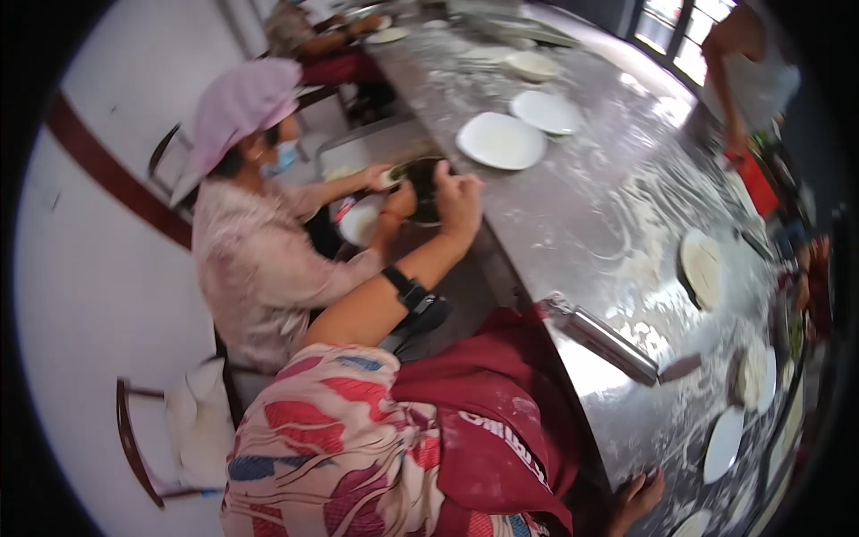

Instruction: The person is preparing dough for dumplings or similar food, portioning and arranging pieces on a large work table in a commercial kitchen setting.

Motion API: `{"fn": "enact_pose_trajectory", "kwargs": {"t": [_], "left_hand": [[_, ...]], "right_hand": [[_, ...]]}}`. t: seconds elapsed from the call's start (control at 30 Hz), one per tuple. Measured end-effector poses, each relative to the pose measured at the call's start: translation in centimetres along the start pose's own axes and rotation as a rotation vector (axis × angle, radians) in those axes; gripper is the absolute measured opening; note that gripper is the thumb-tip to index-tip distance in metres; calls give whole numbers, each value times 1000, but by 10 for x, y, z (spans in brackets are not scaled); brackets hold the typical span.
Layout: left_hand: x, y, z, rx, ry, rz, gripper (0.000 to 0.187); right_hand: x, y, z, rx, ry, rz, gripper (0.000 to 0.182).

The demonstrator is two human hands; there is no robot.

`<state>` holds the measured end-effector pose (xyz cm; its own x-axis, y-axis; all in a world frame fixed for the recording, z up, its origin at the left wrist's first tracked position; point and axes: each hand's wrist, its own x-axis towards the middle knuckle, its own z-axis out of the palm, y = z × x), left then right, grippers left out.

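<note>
My left hand reaches out to the left, fingers closed at the rim of a round bowl of dark green filling. Part of the bowl is hidden behind my hand and a co-worker's hands. That co-worker's hand works over the bowl, with a pale piece of dough in the other hand. Low in the view, my right hand rests at the edge of the metal table, its fingers apart and nothing seen in them.
A metal rolling pin lies near the table's edge. White plates stand on the floured top, and a round dough sheet lies to the right. A seated co-worker is close on the left, beside a chair.
</note>
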<state>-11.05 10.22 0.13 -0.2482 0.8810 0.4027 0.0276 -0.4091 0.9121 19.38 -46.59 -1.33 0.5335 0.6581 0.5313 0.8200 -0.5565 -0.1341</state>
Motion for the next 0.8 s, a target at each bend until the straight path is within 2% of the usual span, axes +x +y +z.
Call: {"fn": "enact_pose_trajectory", "kwargs": {"t": [0.1, 0.17, 0.23, 0.3, 0.37, 0.5, 0.53, 0.6, 0.63, 0.67, 0.7, 0.73, 0.8], "left_hand": [[-38, -10, -6, -1, -73, 29, 51], [-71, -24, -7, 71, -194, 47, 46], [-96, -6, -8, 66, -260, -29, 44], [-107, -7, -6, 106, -333, -4, 41], [-113, -7, -4, 61, -410, -1, 37], [-116, -6, -5, 141, -398, -7, 31], [-118, -7, -4, 147, -396, -20, 29], [-118, -8, -6, 202, -439, 78, 31], [-117, 0, -9, 164, -488, 60, 31], [-116, 4, -10, 204, -538, 47, 29], [-114, 8, -10, 216, -576, -45, 25], [-114, 11, -9, 171, -577, 22, 21], [-108, 28, -4, 152, -662, 117, 15]], "right_hand": [[12, -22, -14, -44, 16, -14, 35], [10, -19, -15, -115, -44, -9, 41], [11, -19, -15, -155, -74, -15, 44], [12, -22, -17, -168, -70, -27, 44], [14, -26, -21, -156, -78, -45, 42], [16, -20, -17, -164, -128, -44, 38], [0, 5, 2, 27, -108, 137, 39], [-3, 8, 3, -56, -15, -31, 37], [7, -9, -11, 44, -189, 130, 37], [4, -7, -3, -54, -47, 33, 35], [2, -5, -4, -51, -98, 72, 34], [6, -10, -9, 7, -114, 107, 33], [18, -24, -19, 3, -60, 22, 31]]}}
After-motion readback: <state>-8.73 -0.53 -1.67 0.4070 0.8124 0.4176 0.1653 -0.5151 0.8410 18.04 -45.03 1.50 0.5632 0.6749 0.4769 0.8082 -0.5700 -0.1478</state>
